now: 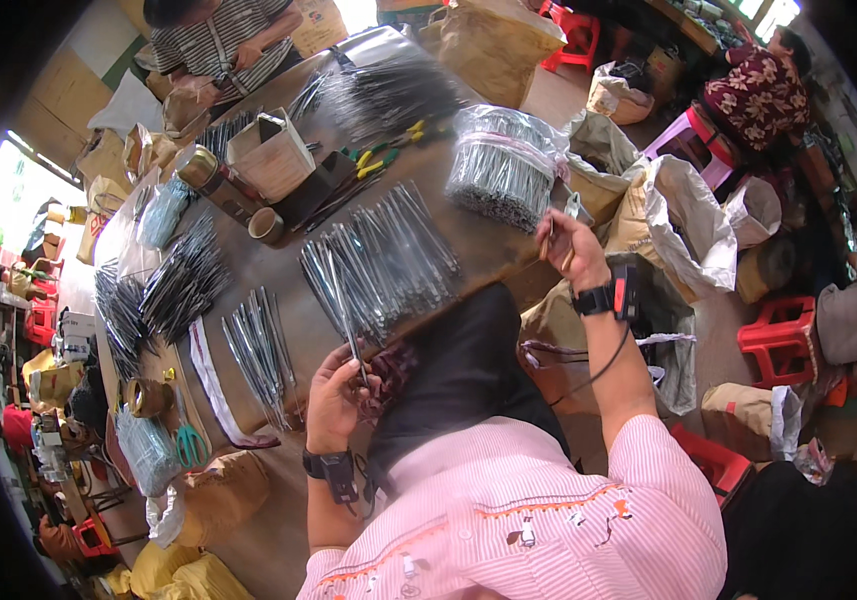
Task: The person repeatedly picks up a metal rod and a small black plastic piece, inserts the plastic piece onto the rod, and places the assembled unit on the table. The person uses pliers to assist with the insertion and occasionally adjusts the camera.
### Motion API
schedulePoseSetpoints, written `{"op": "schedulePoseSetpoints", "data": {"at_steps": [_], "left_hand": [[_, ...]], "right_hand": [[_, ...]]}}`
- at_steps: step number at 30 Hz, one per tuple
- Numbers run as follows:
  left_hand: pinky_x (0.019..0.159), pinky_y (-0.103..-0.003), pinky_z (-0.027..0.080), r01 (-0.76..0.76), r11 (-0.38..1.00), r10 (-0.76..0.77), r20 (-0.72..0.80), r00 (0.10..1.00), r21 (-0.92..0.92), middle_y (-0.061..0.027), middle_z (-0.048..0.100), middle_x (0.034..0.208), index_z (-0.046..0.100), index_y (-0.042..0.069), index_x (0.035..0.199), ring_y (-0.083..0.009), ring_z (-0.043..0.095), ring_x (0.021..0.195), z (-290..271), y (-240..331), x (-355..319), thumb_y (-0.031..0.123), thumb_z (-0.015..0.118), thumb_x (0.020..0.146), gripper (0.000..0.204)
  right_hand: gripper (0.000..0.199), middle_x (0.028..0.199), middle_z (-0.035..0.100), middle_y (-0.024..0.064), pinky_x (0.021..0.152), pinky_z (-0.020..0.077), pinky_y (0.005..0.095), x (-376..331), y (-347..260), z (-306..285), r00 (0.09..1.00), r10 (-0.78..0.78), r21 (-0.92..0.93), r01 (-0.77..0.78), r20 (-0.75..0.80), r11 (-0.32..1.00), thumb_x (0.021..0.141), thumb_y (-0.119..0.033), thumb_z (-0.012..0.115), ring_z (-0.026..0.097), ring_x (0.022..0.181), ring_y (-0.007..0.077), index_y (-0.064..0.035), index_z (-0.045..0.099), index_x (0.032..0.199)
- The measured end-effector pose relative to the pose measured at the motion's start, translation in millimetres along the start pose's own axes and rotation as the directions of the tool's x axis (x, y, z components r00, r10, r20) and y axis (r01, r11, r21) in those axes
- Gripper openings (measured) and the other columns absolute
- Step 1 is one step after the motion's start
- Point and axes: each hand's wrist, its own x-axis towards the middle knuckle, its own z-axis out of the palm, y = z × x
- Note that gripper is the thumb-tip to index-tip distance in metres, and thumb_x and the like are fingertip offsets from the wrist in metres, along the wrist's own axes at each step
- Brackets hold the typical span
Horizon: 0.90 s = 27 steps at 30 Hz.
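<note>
My left hand (336,398), at the near table edge, is closed around a few thin metal rods (345,312) that point up and away over the table. Raised to the right, beside the table edge, my right hand (570,252) has its fingers curled on a small brownish slim item whose kind I cannot make out. Between the hands lies a wide spread of thin silvery rods (388,255) side by side. A thick bundle of similar rods in clear plastic (504,165) stands just beyond my right hand. A smaller row of rods (258,350) lies left of my left hand.
Dark rod piles (186,268), a tan box (270,160), pliers with yellow-green handles (376,163) and teal-handled scissors (190,443) are on the table. Open sacks (683,220) and a red stool (780,335) stand at right. A person in stripes (223,45) works across the table.
</note>
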Motion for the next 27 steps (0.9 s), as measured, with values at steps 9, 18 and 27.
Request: {"op": "schedulePoseSetpoints", "data": {"at_steps": [9,18,27], "left_hand": [[0.073,-0.025,0.056,0.005,1.000,-0.008,0.136,0.991,0.027,-0.0095,0.065,0.096,0.059,0.000,0.110,-0.0229,0.068,0.088,27,-11,3,0.000,0.061,0.086,0.025],[0.079,-0.031,0.057,0.059,0.998,-0.063,0.334,0.941,0.022,-0.0092,0.059,0.097,0.054,0.000,0.104,-0.0273,0.068,0.091,82,-19,2,-0.001,0.064,0.084,0.022],[0.073,-0.027,0.056,-0.044,0.998,0.025,0.328,0.944,0.052,-0.0073,0.065,0.091,0.055,0.002,0.099,-0.0193,0.068,0.083,88,-23,8,0.001,0.067,0.085,0.019]], "right_hand": [[0.013,0.079,0.063,0.0097,0.063,0.0545,0.0343,-71,45,43,0.976,-0.217,-0.504,0.177,-0.022,0.845,0.087,-0.006,0.065,0.063,0.064,0.0201,-0.0010,0.059,0.097],[0.026,0.084,0.066,0.0119,0.063,0.0547,0.0309,-102,103,113,0.952,-0.280,-0.538,0.301,0.122,0.787,0.086,-0.004,0.066,0.065,0.068,0.0198,-0.0007,0.055,0.110],[0.017,0.084,0.067,0.0099,0.067,0.0545,0.0286,-119,124,113,0.906,-0.368,-0.712,0.400,0.211,0.577,0.087,-0.003,0.065,0.066,0.073,0.0166,-0.0018,0.054,0.100]]}}
